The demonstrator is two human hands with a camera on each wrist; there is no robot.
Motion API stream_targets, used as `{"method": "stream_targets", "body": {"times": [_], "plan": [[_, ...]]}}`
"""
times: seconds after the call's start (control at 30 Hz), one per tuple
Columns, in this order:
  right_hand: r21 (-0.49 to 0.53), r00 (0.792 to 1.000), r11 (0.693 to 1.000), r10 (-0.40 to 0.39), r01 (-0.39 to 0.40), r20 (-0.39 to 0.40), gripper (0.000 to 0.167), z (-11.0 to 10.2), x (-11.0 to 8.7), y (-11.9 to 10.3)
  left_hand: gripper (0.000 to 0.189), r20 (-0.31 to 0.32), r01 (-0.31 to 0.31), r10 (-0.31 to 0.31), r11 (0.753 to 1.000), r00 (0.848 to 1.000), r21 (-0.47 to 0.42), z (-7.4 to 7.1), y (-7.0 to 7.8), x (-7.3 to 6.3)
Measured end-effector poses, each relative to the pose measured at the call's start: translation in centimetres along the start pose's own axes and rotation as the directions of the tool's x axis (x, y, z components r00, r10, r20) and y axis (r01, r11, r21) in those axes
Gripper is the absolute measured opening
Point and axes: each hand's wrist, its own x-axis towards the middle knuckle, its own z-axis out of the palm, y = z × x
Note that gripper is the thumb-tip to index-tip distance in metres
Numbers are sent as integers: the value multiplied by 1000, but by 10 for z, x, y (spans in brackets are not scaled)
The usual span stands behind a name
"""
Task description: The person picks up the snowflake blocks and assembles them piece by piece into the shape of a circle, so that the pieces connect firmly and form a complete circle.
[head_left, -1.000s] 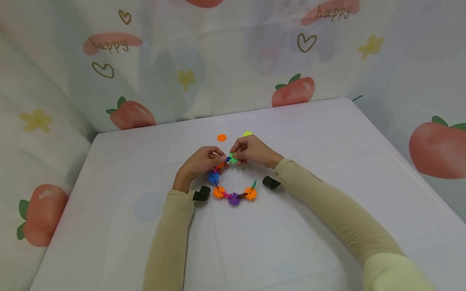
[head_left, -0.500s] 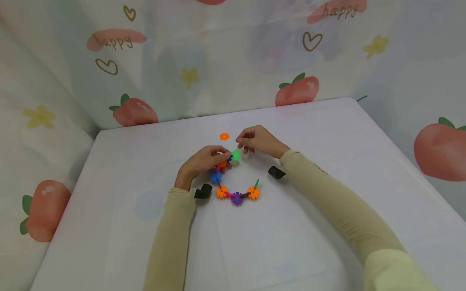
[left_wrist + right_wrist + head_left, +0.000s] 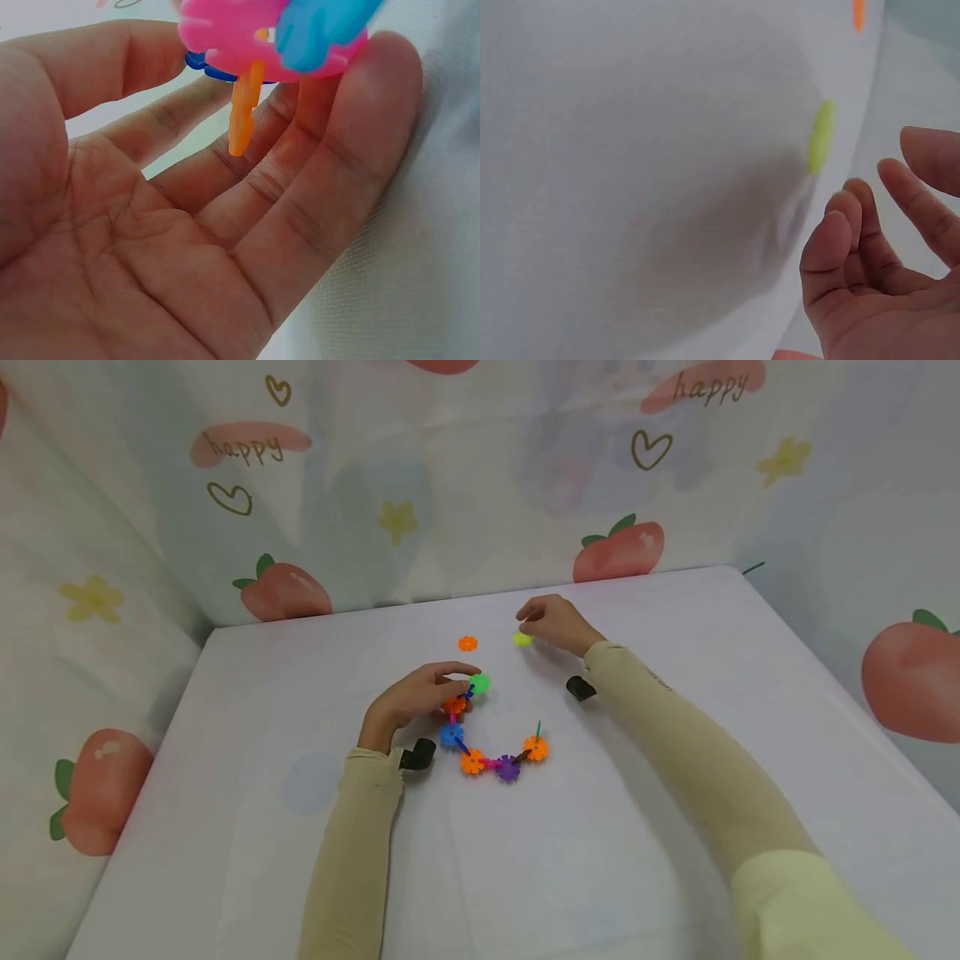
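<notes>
My left hand [image 3: 416, 697] holds the far end of a curved chain of interlocking snowflake discs, its thumb and fingers around the part by the green disc [image 3: 480, 682]. From there the chain bends down through a blue disc [image 3: 452, 735] and a purple disc [image 3: 507, 768] to an orange disc [image 3: 536, 748] with a green one standing upright. In the left wrist view, pink [image 3: 232, 37] and orange [image 3: 241, 112] discs show among the fingers. My right hand [image 3: 558, 625] hovers by a loose yellow disc [image 3: 522, 639]; the right wrist view shows its fingers apart from that disc, holding nothing.
A loose orange disc [image 3: 468, 643] lies on the white tablecloth [image 3: 645, 827] left of the yellow one. Black wrist cameras [image 3: 418, 754] stick out from both sleeves. Behind the table hangs a curtain [image 3: 465, 560] printed with fruit.
My right hand has let go of the green disc and moved away to the yellow disc. The lower part of the chain has shifted right, while my left hand keeps its hold.
</notes>
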Motion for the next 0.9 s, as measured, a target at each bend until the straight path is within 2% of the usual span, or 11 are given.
{"method": "stream_targets", "body": {"times": [0.17,0.33,0.57,0.9], "plan": [[-124,1000,992,-3,4,5,31,5,7,9,40,-10,1,-1,1000,1000,21,1,3,-1],[-183,1000,983,-29,30,5,29,7,6,10,41,-14,7,-6,1000,1000,21,3,5,0],[-151,1000,989,0,-2,-12,25,8,2,10,42,-26,15,-14,1000,1000,23,3,3,1],[-98,998,993,-67,65,-18,18,11,-15,12,41,-42,19,-18,1000,999,18,2,-2,4]]}}
